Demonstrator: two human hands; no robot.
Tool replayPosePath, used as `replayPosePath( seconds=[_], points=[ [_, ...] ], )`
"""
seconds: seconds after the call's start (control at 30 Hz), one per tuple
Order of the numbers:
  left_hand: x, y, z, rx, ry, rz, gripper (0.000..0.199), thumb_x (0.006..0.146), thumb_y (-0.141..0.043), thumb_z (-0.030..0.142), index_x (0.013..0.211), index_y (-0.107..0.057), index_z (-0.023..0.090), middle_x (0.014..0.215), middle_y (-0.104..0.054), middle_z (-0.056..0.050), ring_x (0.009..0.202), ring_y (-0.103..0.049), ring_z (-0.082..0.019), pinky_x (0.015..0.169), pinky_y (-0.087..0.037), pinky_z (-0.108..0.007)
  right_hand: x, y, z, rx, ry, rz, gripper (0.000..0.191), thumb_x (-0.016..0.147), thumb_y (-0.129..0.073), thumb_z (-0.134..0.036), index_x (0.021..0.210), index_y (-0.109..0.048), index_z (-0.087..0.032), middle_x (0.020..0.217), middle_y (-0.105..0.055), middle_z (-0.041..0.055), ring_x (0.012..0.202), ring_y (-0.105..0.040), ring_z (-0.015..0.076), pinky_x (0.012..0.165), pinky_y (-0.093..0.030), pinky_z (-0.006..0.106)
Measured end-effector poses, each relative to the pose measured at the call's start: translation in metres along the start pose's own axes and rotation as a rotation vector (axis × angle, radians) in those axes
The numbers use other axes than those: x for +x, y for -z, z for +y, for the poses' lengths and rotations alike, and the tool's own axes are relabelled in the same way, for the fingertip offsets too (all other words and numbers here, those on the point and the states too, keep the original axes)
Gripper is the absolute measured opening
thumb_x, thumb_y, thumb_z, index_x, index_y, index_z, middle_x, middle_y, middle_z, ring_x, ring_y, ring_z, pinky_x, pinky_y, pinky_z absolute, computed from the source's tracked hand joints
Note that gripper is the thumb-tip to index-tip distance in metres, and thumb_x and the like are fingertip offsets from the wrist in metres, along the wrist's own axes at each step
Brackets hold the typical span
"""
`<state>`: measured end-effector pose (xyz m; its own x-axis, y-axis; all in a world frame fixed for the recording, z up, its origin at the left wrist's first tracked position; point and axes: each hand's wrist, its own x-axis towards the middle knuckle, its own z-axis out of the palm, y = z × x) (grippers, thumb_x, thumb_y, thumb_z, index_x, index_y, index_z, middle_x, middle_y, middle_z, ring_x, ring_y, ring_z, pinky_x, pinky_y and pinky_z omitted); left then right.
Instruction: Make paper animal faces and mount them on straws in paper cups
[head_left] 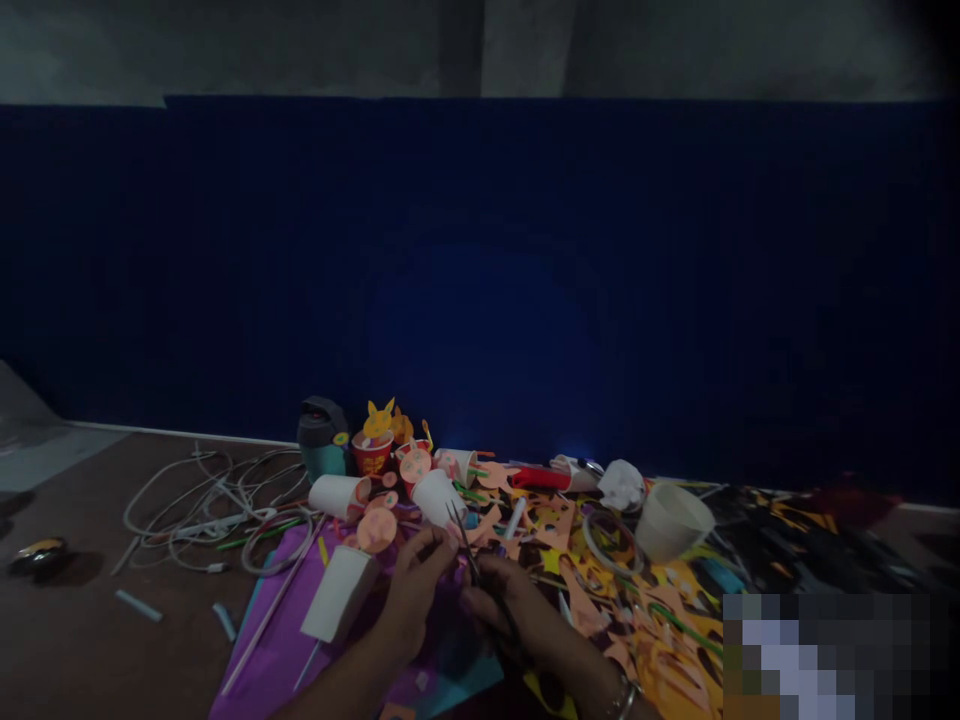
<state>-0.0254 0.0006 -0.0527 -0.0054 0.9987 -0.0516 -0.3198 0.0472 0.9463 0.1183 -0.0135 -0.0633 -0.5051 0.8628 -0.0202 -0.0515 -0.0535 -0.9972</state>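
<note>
My right hand (517,605) is closed around a pair of dark scissors (472,562), whose blades point up and away from me, slightly parted. Close beside the blades, my left hand (416,585) has its thumb and fingers pinched together; what they hold is too small to make out. White paper cups (437,497) lie just beyond both hands. Left of my left hand, a white cup (337,595) rests tilted on purple paper (281,610), near a round peach paper piece (376,529).
Coiled white cables (202,505) spread on the left. Red cups with paper animal faces (377,420) and a teal-and-grey container (322,440) stand by the blue partition (480,280). Paper scraps (600,600) cover the right, around a cream bucket (673,525).
</note>
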Motion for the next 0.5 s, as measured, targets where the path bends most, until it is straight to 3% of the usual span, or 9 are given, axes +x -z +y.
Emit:
replayPosePath(
  seconds=[0.17, 0.5],
  points=[
    [-0.0001, -0.0005, 0.0002, -0.014, 0.021, -0.026, 0.022, 0.069, -0.070, 0.035, 0.066, -0.060, 0.016, 0.058, -0.052, 0.004, 0.055, -0.045, -0.010, 0.053, -0.034, -0.020, 0.0002, 0.0009, 0.0001, -0.026, 0.042, 0.008, 0.036, 0.075, -0.062, -0.050, 0.079, -0.050, -0.017, 0.058, -0.048, -0.0058, 0.045, -0.044, 0.0062, 0.043, -0.037, 0.017],
    [0.0006, 0.0008, 0.0000, 0.017, -0.022, -0.025, 0.021, 0.070, -0.069, 0.031, 0.061, -0.057, 0.016, 0.056, -0.048, 0.005, 0.055, -0.041, -0.010, 0.054, -0.032, -0.019, 0.0011, -0.0027, -0.0006, -0.001, -0.003, 0.020, 0.038, 0.074, -0.060, -0.054, 0.079, -0.048, -0.018, 0.052, -0.044, -0.0082, 0.036, -0.039, 0.0050, 0.037, -0.038, 0.017]
  ],
)
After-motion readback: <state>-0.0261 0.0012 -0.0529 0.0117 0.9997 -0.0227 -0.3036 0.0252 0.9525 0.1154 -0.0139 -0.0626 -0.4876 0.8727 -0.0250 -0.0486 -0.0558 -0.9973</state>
